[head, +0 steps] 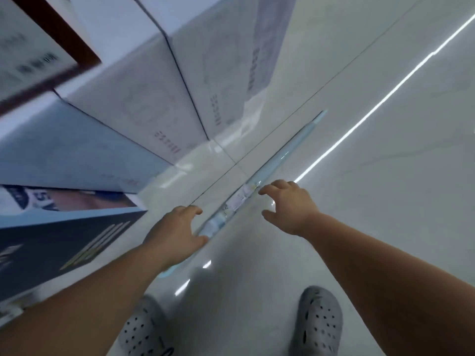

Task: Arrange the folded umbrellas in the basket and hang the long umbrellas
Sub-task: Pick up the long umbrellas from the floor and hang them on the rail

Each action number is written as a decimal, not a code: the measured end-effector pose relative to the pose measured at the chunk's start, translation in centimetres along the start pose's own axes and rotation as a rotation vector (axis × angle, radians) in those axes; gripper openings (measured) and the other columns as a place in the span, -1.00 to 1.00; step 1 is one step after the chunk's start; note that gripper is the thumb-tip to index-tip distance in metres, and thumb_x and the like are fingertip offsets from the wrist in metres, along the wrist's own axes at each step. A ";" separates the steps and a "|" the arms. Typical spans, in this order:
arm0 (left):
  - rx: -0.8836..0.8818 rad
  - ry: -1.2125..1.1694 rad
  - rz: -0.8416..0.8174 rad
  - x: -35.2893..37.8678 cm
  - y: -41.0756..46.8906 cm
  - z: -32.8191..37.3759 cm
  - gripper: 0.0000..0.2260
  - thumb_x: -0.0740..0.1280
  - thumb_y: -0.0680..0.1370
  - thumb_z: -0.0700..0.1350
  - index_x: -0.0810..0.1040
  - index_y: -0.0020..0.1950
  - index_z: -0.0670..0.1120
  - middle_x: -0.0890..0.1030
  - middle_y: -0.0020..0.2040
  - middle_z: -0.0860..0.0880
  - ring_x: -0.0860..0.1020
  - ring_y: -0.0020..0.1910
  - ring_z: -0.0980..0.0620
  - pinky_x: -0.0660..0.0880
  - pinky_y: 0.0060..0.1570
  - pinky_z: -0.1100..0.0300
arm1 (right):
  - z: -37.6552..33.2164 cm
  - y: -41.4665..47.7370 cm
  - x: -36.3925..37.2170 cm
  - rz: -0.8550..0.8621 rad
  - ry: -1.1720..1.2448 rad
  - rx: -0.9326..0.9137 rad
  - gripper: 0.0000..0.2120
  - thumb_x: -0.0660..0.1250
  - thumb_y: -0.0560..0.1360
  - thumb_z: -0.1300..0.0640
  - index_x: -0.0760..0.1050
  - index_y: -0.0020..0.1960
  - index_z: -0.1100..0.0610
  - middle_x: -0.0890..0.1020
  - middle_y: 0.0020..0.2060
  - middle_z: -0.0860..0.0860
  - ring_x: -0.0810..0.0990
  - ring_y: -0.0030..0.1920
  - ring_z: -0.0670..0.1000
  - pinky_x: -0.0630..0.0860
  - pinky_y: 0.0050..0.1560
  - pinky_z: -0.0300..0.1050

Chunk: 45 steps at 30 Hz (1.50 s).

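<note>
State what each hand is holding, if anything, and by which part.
Nothing is held yet. The left hand and right hand reach, open, either side of the long umbrella on the floor.

Honestly nothing here is properly readable, everything's smeared by motion blur. The white cartons point(144, 104) at 11 o'clock carry rows of dark print, all mush. The framed notice point(28, 55) at 10 o'clock has lines of text, too blurred to make out. The dark blue box point(64, 247) at 9 o'clock shows gold stripes and some white lettering, unreadable. There's a small white tag on the long pale-blue umbrella point(257, 181) near centre, also illegible.
</note>
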<state>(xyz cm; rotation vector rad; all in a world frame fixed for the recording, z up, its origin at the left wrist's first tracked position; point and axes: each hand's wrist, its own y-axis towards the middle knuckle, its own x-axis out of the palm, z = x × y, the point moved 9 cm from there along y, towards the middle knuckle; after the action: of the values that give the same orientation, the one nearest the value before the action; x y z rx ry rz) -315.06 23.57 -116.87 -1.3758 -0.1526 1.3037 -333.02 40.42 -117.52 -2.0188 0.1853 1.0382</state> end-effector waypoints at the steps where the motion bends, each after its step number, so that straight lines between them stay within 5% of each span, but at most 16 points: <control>1: -0.007 0.001 -0.005 1.0 1.2 -0.6 -0.38 0.43 0.46 0.19 0.35 0.48 0.10 0.39 0.45 0.03 0.48 0.31 -0.01 0.45 0.23 0.09 | 0.4 1.4 1.1 0.000 -0.003 -0.002 -0.46 0.33 0.49 -0.11 0.34 0.45 -0.10 0.42 0.39 -0.02 0.38 0.35 0.12 0.37 0.31 0.04; 7: -0.096 -0.144 -0.088 6.1 6.8 -3.8 -0.46 0.51 0.45 0.11 0.44 0.40 0.15 0.53 0.28 0.04 0.58 0.10 0.00 0.50 0.15 0.12 | 1.5 8.2 5.9 0.013 -0.064 -0.075 -0.47 0.28 0.52 -0.08 0.30 0.48 -0.09 0.33 0.48 -0.02 0.26 0.45 0.12 0.31 0.39 0.07; 11: -0.143 -0.229 -0.104 8.5 8.5 -4.8 -0.44 0.50 0.47 0.07 0.43 0.44 0.15 0.54 0.22 0.01 0.57 0.11 -0.04 0.48 0.15 0.14 | 1.3 10.8 7.6 -0.031 -0.197 -0.142 -0.45 0.20 0.57 -0.18 0.19 0.53 -0.17 0.20 0.56 -0.07 -0.01 0.59 0.13 -0.08 0.54 0.23; 15: -0.110 -0.152 -0.095 9.6 9.5 -4.2 -0.50 0.46 0.51 0.04 0.45 0.43 0.14 0.59 0.25 -0.01 0.57 0.17 -0.06 0.45 0.10 0.17 | 1.3 12.3 7.8 -0.073 -0.328 -0.224 -0.45 0.20 0.57 -0.21 0.19 0.52 -0.20 0.32 0.49 -0.08 0.04 0.58 0.12 -0.23 0.50 0.33; 18: -0.094 -0.196 -0.132 10.7 9.7 -3.6 -0.57 0.49 0.48 -0.03 0.53 0.34 0.12 0.65 0.17 0.01 0.61 0.11 -0.03 0.51 0.14 0.13 | 1.3 12.5 8.0 -0.099 -0.478 -0.280 -0.46 0.23 0.56 -0.19 0.28 0.50 -0.10 0.39 0.36 0.02 0.24 0.48 0.14 -0.20 0.52 0.34; 22: -0.083 -0.139 -0.139 11.9 10.1 -2.7 -0.70 0.47 0.48 0.08 0.57 0.19 0.13 0.60 -0.11 0.04 0.58 -0.16 -0.05 0.50 -0.06 0.16 | 2.4 11.6 8.3 -0.138 -0.526 -0.282 -0.53 0.21 0.59 -0.13 0.34 0.46 -0.05 0.42 0.32 0.01 0.34 0.40 0.13 -0.18 0.52 0.34; 26: -0.031 -0.104 -0.166 13.4 10.1 -0.9 -0.60 0.46 0.47 0.06 0.54 0.30 0.11 0.63 0.14 -0.05 0.61 0.05 -0.08 0.56 0.10 0.06 | 5.5 9.8 8.5 -0.179 -0.457 -0.224 -0.63 0.20 0.60 -0.08 0.37 0.37 -0.02 0.55 0.22 -0.01 0.46 0.32 0.09 -0.15 0.54 0.27; 29: 0.003 -0.110 -0.168 14.0 9.6 0.7 -0.62 0.43 0.53 0.01 0.52 0.33 0.02 0.60 0.20 -0.02 0.58 0.11 -0.06 0.51 0.09 0.11 | 7.5 7.4 8.2 -0.195 -0.321 -0.187 -0.76 0.24 0.59 -0.07 0.41 0.21 -0.01 0.57 0.11 -0.01 0.55 0.19 0.09 0.05 0.52 0.14; 32: 0.015 -0.129 -0.104 13.4 8.4 2.6 -0.61 0.42 0.54 0.05 0.53 0.35 0.03 0.59 0.23 -0.09 0.57 0.13 -0.11 0.50 0.11 0.11 | 9.2 3.9 6.3 -0.097 -0.277 -0.170 -0.83 0.26 0.57 -0.10 0.37 0.03 -0.03 0.57 0.03 -0.03 0.59 0.02 0.10 0.36 0.15 0.03; 37: 0.027 -0.074 -0.108 10.9 3.4 7.3 -0.49 0.42 0.53 0.07 0.42 0.47 0.10 0.49 0.38 -0.07 0.47 0.33 -0.11 0.40 0.34 0.06 | 11.2 -3.5 1.6 0.001 -0.259 -0.118 -0.80 0.22 0.58 -0.15 0.34 0.01 -0.03 0.54 -0.04 -0.06 0.60 -0.10 0.07 0.31 -0.12 -0.04; 45: 0.026 -0.030 0.187 -1.3 -8.9 18.3 -0.63 0.34 0.58 0.04 0.51 0.39 0.09 0.48 0.23 -0.10 0.50 0.18 -0.16 0.50 0.15 0.01 | 10.8 -18.5 -10.7 0.241 -0.026 0.053 -0.80 0.29 0.54 -0.15 0.40 -0.07 -0.03 0.51 -0.20 -0.11 0.53 -0.24 -0.01 0.42 -0.11 -0.02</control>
<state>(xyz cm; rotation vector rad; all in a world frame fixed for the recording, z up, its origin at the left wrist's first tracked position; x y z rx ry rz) -323.90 36.63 -103.92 -1.3744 -0.0278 1.4763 -337.83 57.74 -101.66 -1.9673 0.4465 1.1952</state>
